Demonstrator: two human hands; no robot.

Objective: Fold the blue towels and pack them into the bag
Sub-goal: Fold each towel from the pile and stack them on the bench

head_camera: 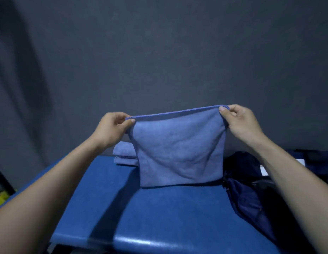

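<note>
Both hands — left hand (111, 125), right hand (240, 120) — pinch the top corners of a soft blue cloth towel (179, 149), apparently half-folded; one folded blue towel (124, 153) waits on the glossy blue surface (159, 217), the dark navy fabric bag (247, 197) seemingly unpacked.

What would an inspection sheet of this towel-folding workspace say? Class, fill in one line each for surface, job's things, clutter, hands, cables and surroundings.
Surface: glossy blue table, with shadows of the arms across it.
Job's things: blue towel held up by its top corners, its lower edge at the table; folded blue towels stacked behind on the left; dark navy bag lying at the right.
Clutter: something white behind the bag, too hidden to name.
Hands: left hand pinches the left corner; right hand pinches the right corner.
Cables: nothing seen.
Surroundings: dark grey wall; something yellow at the lower left edge.
</note>
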